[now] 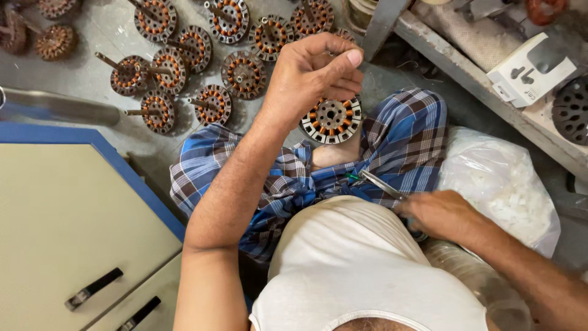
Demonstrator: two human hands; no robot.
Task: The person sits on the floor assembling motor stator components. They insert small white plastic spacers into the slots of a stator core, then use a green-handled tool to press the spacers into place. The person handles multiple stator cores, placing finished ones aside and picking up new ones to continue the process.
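Note:
My left hand (312, 70) is raised over my lap, fingers closed on the top edge of a round motor stator (331, 119) with copper windings and white slot liners. The stator hangs upright above my checked blue cloth (404, 138). My right hand (436, 211) rests low by my right thigh, gripping a pair of metal scissors (380, 184) whose blades point up and left toward my lap.
Several wound stators with shafts (184, 61) lie on the grey floor ahead. A cream cabinet with a blue edge (79, 214) stands at left. A clear bag of white pieces (505, 190) sits at right, under a wooden shelf (490, 92) holding a white box.

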